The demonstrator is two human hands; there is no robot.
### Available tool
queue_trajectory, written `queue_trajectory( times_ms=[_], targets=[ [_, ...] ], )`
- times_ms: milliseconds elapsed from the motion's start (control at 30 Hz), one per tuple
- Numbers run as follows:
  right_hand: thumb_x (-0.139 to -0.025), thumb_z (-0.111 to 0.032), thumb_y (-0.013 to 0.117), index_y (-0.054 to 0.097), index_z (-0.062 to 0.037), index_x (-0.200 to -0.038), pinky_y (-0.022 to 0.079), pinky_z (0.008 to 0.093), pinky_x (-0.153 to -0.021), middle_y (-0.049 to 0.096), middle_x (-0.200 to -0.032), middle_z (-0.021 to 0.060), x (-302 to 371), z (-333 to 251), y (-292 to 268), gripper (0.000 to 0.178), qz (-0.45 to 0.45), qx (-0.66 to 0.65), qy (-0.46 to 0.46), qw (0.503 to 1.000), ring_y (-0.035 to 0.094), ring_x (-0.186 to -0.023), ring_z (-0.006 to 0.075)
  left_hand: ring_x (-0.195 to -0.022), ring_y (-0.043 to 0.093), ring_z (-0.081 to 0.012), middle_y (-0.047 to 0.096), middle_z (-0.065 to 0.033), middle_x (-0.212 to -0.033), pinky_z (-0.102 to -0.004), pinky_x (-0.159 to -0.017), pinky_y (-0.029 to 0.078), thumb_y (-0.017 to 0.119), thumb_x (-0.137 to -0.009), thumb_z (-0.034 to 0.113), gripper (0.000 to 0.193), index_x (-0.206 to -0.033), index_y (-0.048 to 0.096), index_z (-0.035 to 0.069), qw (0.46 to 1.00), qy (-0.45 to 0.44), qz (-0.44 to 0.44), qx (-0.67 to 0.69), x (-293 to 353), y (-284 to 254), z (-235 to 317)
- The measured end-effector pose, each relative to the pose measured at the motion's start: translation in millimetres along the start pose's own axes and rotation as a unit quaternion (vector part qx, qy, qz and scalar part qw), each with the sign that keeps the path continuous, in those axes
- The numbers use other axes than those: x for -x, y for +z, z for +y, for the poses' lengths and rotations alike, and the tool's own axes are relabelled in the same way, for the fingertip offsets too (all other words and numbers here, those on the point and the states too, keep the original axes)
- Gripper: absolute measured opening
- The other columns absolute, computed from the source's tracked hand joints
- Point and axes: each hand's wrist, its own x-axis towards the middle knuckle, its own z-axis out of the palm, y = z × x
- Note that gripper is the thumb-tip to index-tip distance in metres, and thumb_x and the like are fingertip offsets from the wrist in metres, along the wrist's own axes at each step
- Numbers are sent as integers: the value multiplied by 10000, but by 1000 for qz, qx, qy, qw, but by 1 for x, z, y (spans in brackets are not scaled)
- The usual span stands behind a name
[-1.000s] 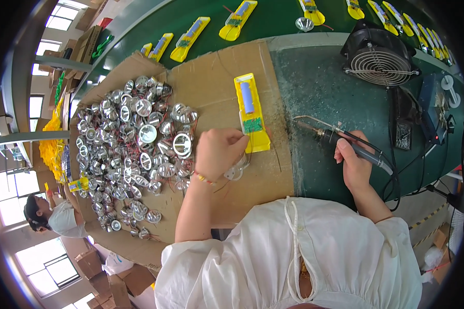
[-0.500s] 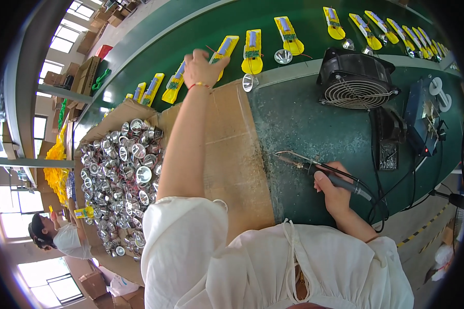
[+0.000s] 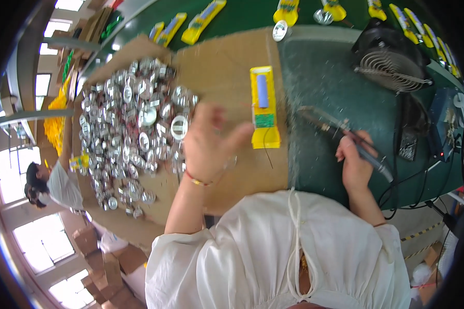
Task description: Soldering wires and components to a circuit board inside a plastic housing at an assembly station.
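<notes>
On the cardboard in front of me lies a yellow plastic housing (image 3: 272, 138) with a blue-violet cylindrical battery (image 3: 262, 90) and a small green circuit board (image 3: 264, 120). A thin dark wire trails from its lower end. My left hand (image 3: 206, 139) hovers just left of it, blurred, thumb apart from the fingers and nothing visible in it. Beside that hand spreads a heap of shiny silver reflector cups (image 3: 147, 116) with red wires among them. My right hand (image 3: 357, 157) grips a soldering iron (image 3: 368, 157), its tip pointing up and left over the green bench.
More yellow housings (image 3: 203, 21) line the far side of the bench. A black fan (image 3: 392, 59) stands at the right, near a blue soldering station (image 3: 443, 123) with cables. A loose reflector cup (image 3: 280, 31) sits beyond the cardboard. Another person (image 3: 62, 183) works at far left.
My left hand has come back from the far row, and a yellow housing now lies on the cardboard. My view has shifted. The right hand keeps hold of the soldering iron.
</notes>
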Motion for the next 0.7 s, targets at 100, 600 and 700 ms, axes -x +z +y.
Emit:
queue_trajectory(
  times_ms=[100, 600, 700],
  targets=[
    [-816, -126, 611, 551, 26, -908, 395, 199, -492, 540, -655, 52, 2, -6, 1, 187, 11, -24, -30, 999, 494, -542, 89, -543, 551, -122, 590, -63, -650, -256, -514, 450, 706, -727, 151, 259, -896, 557, 23, 993, -104, 54, 28, 29, -39, -10],
    [-820, -124, 613, 556, 18, -901, 395, 199, -479, 537, -647, 48, 29, -11, 5, 173, -40, 23, -70, 996, 494, -542, 88, -807, 576, -256, 571, -94, -963, -335, -661, 481, 592, -748, 60, 147, -885, 632, 97, 960, 226, -70, -149, 68, -16, -32],
    [-819, -115, 611, 555, 18, -899, 396, 196, -478, 539, -648, 46, 31, -11, 8, 165, -32, 21, -68, 997, 493, -538, 85, -757, 586, -268, 581, -97, -905, -344, -630, 484, 621, -745, 101, 125, -867, 630, 78, 998, 60, -2, 15, 71, -14, -34]
  ],
)
